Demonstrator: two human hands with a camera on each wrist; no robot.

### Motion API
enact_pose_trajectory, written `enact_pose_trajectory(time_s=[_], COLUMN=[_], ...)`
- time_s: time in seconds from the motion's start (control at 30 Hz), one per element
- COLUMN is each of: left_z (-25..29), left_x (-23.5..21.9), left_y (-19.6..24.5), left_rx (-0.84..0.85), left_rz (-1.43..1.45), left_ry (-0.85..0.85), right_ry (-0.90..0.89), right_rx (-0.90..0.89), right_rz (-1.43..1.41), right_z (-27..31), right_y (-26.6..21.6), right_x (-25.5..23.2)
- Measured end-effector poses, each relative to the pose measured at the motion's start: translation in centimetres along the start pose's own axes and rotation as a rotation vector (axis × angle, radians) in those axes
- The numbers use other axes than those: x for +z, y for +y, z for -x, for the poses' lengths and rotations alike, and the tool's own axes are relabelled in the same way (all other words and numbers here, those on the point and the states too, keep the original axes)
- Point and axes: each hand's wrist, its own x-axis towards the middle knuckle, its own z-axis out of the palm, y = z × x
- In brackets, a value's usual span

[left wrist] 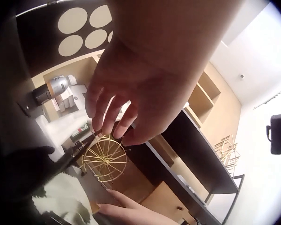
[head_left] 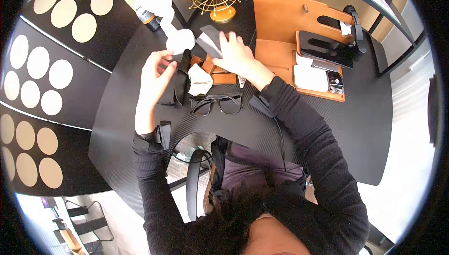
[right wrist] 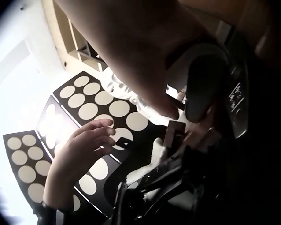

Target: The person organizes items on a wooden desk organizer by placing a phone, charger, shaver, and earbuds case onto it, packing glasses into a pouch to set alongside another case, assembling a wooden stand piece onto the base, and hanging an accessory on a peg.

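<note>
grey object [head_left: 209, 43], lettering illegible, is gripped by right fingers [head_left: 232, 38] beyond glasses [head_left: 217, 106]; black pouch [head_left: 180, 86], contents hidden, is flanked by parted, empty left fingers [left wrist: 102, 108].

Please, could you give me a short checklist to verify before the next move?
1. Right hand grips the grey object: ok.
2. Left hand clear of the black object: cannot tell; the fingertips are close to it.
3. Pale cloth laid flat: not ok, it is crumpled.
4. Glasses on the desk: ok.
5. Gold wheel ornament upright: ok.
</note>
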Motion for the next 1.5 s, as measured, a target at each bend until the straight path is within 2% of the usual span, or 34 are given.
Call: enact_pose_trajectory(time_s=[0.03,0.07,0.13,0.2,0.3,0.33,0.4,0.43,0.5,0.6,0.67,0.77,0.8,0.87,0.93,1.0,1.07,1.13,1.23,1.27,1.3,1.4,1.47,1.5], left_z=[0.2,0.3,0.7,1.2,1.8,2.0,2.3,2.6,2.5,2.3,1.7,0.8,0.6,0.2,0.2,0.0,0.1,0.4,0.6,0.7,0.7,1.0,1.2,1.4], left_x=[0.3,0.5,1.6,2.6,3.7,4.1,4.8,5.2,5.5,5.6,5.0,3.2,2.1,0.7,-1.2,-2.2,-2.6,-2.0,-1.1,-0.8,-0.6,0.0,0.1,0.2], left_y=[0.7,1.3,2.4,1.8,1.6,1.4,1.3,1.4,1.2,0.6,1.2,2.0,2.2,0.2,-1.5,-3.0,-4.7,-5.3,-4.6,-4.5,-4.4,-4.7,-3.9,-3.5], left_rx=[0.020,0.035,0.107,0.290,0.322,0.322,0.188,0.215,0.200,0.179,0.185,0.196,0.214,0.031,-0.081,-0.104,-0.214,-0.267,-0.259,-0.284,-0.307,-0.309,-0.306,-0.259], left_rz=[-0.017,-0.032,-0.149,-0.259,-0.355,-0.355,-0.354,-0.369,-0.337,-0.267,-0.231,-0.037,-0.083,0.145,0.277,0.287,0.272,0.304,0.302,0.285,0.269,0.277,0.264,0.062], left_ry=[-0.071,-0.147,-0.221,-0.210,-0.257,-0.254,-0.361,-0.331,-0.336,-0.328,-0.316,-0.068,-0.007,0.081,0.070,0.095,-0.032,-0.112,-0.120,-0.200,-0.279,-0.362,-0.340,-0.324], right_ry=[-0.112,-0.120,0.061,0.105,-0.076,-0.075,0.037,0.044,-0.047,-0.144,-0.149,-0.127,-0.148,-0.178,-0.104,-0.057,0.116,0.260,0.366,0.422,0.439,0.470,0.499,0.531], right_rx=[0.018,0.021,-0.043,-0.087,-0.071,-0.073,-0.087,-0.084,-0.073,-0.058,-0.101,-0.011,0.002,0.007,-0.137,-0.044,-0.070,-0.146,-0.149,-0.156,-0.157,-0.107,-0.081,-0.202], right_rz=[0.011,0.010,-0.082,-0.101,-0.383,-0.382,-0.168,-0.172,0.044,-0.013,0.027,-0.110,-0.143,-0.181,-0.235,-0.400,-0.666,-0.788,-0.727,-0.679,-0.645,-0.505,-0.514,-0.389], right_z=[-0.4,-0.9,-1.3,-1.5,-1.8,-1.6,-0.9,-0.5,0.2,0.4,0.4,-0.1,-0.4,-0.9,-1.3,-0.6,-1.3,-1.7,-0.1,0.1,0.4,1.2,1.2,0.9], right_y=[0.3,0.7,1.5,2.3,2.7,2.8,2.9,2.8,2.4,2.5,2.6,2.7,2.9,3.6,4.2,3.3,4.2,5.4,5.6,6.1,6.5,7.0,7.6,8.5], right_x=[-0.5,-0.2,0.1,-0.8,-2.7,-2.5,-1.8,-1.8,-1.7,-1.0,-1.0,-1.0,-1.1,-0.9,-0.8,-3.8,-4.4,-5.8,-9.4,-10.1,-10.6,-11.5,-11.6,-11.8])
